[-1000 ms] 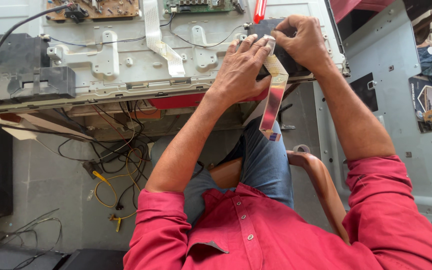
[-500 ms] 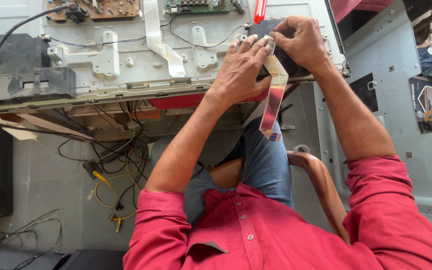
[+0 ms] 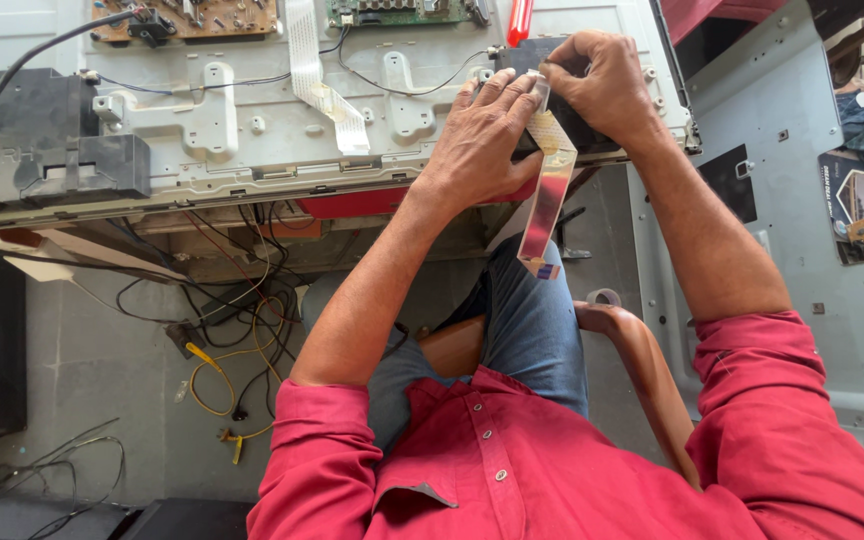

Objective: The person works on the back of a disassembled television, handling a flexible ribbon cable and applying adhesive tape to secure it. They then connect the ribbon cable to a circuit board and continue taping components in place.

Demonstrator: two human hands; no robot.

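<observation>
I look down on a wide grey metal panel [image 3: 252, 150], the bare back of a flat screen, stamped with ribs and screw holes, dull and scuffed; both of my hands work at its near right corner. Left of my left hand a black plastic housing [image 3: 47, 140] sits on the panel, matte and boxy. Above the hands, at the far edge, lie a brown circuit board [image 3: 202, 15] and a green circuit board [image 3: 402, 10], both studded with small parts, and a white flat cable [image 3: 322, 80] runs down from between them, creased and papery. Just above my right hand the red handle of a screwdriver [image 3: 519, 20] pokes in, smooth and glossy. Well below and left of my left hand a tangle of black and yellow wires [image 3: 222, 340] lies on the grey floor.

My left hand [image 3: 482, 140] lies flat, fingers stretched forward, pressing the upper end of a ribbon cable [image 3: 549, 190] against the panel's corner. My right hand [image 3: 597, 85] is curled, thumb and fingertips pinching the same ribbon's top, just beside the left fingertips. The ribbon is thin, flat and shiny, pale at the top with a coppery sheen lower down. It hangs from between the two hands, below and right of my left knuckles, its free end dangling over my blue denim knee [image 3: 532, 320].
</observation>
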